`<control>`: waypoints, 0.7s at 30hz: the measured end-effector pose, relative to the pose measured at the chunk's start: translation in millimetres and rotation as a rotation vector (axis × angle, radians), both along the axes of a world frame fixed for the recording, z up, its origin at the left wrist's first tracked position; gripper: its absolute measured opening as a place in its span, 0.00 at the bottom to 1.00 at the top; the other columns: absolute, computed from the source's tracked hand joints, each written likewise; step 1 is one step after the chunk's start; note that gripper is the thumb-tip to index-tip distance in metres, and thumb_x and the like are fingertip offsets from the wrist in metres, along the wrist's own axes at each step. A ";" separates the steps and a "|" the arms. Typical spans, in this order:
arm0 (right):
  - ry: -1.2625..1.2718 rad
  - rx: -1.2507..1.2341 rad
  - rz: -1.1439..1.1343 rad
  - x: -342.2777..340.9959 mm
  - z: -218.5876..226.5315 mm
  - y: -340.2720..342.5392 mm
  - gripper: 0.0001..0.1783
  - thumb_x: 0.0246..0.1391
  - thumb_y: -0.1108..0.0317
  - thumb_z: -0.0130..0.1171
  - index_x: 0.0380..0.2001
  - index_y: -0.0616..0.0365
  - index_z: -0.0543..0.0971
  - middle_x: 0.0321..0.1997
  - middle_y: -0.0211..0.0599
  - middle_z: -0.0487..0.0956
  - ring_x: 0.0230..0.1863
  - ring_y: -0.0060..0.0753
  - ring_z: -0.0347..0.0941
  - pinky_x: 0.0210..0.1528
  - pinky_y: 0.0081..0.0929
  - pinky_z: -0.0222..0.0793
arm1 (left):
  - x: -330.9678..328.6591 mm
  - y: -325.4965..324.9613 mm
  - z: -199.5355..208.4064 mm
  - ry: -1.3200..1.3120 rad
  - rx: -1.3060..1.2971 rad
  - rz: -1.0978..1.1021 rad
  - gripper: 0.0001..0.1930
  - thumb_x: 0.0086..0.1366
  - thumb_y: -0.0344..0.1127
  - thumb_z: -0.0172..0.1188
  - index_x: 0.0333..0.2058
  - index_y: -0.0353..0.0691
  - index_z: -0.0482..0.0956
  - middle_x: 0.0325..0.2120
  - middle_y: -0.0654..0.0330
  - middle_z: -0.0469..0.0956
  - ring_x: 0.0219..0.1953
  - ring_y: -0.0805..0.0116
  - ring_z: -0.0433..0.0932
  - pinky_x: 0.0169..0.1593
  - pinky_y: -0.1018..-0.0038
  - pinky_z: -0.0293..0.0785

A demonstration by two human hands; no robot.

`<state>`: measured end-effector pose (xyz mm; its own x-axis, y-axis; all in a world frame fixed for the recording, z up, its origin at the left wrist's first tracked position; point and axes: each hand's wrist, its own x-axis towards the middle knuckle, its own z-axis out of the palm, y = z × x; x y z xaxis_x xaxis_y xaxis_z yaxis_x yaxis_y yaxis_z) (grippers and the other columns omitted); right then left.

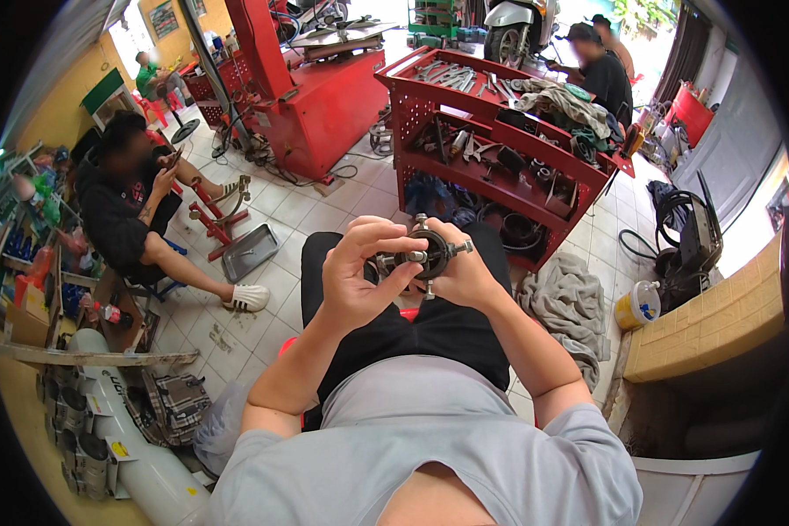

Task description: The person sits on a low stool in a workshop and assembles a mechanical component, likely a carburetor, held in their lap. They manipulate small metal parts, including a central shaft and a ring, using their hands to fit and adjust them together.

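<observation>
Above my lap I hold a dark round metal part [444,256] with several silver bolts sticking out around its rim. My right hand [466,279] is closed around its right side. My left hand [356,273] is curled at the part's left, thumb and fingers closing on a silver bolt [416,257] near its middle. The left fingertips partly cover that bolt, so its full shape is hidden. The underside of the part is out of sight.
Ahead stands a red tool cart [500,102] with wrenches and rags. A grey tray [251,252] lies on the tiles at the left, near a seated person [131,188] with a phone. Right of me are a crumpled grey cloth [565,302] and a bucket [637,306].
</observation>
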<state>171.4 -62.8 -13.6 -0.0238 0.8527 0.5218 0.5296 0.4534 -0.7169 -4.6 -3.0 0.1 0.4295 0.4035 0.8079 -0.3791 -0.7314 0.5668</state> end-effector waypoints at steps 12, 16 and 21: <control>-0.213 0.069 0.093 -3.1 -4.3 -2.3 0.30 0.28 0.71 0.70 0.41 0.55 0.72 0.39 0.38 0.76 0.42 0.46 0.72 0.46 0.38 0.65 | -3.7 -1.3 19.1 0.114 0.150 0.233 0.29 0.42 0.45 0.78 0.41 0.38 0.80 0.36 0.59 0.77 0.45 0.64 0.73 0.47 0.71 0.71; -0.243 0.175 0.091 -8.3 -7.2 -2.1 0.27 0.32 0.70 0.70 0.40 0.55 0.73 0.38 0.37 0.77 0.42 0.43 0.72 0.46 0.35 0.64 | -4.4 -1.5 19.2 0.210 0.252 0.276 0.31 0.42 0.51 0.76 0.43 0.38 0.81 0.45 0.55 0.75 0.51 0.55 0.70 0.55 0.63 0.66; -0.324 0.210 0.091 -9.1 -6.0 1.5 0.22 0.35 0.69 0.67 0.38 0.55 0.74 0.36 0.37 0.77 0.39 0.42 0.74 0.44 0.34 0.64 | -3.7 -4.3 21.2 0.321 0.270 0.282 0.36 0.44 0.55 0.73 0.48 0.37 0.79 0.53 0.49 0.72 0.60 0.47 0.65 0.62 0.55 0.60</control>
